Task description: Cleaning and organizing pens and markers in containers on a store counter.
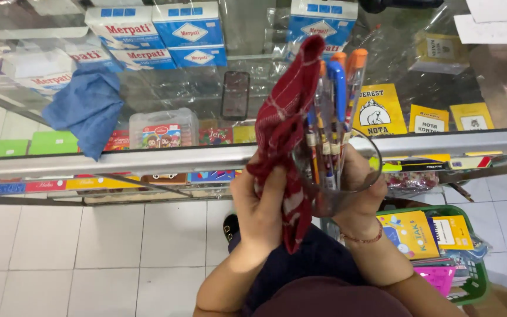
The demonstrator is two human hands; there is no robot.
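glass display counter [148, 158], white tiled floor [77, 246]

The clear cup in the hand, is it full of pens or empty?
Full. The clear cup, held by the right hand, has many pens standing in it, their caps rising above its rim.

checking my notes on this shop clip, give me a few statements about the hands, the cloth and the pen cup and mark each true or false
1. The left hand presses a red checked cloth against the cup. True.
2. The right hand holds a clear cup with pens standing in it. True.
3. The cup is empty. False: several pens stand in it, some with blue and orange caps.
4. The blue cloth is in the left hand. False: it lies on the glass counter, apart from both hands.
5. A dark phone lies on the counter's glass top. True.
6. The green basket sits on the counter. False: it is down by the floor, to the person's right.
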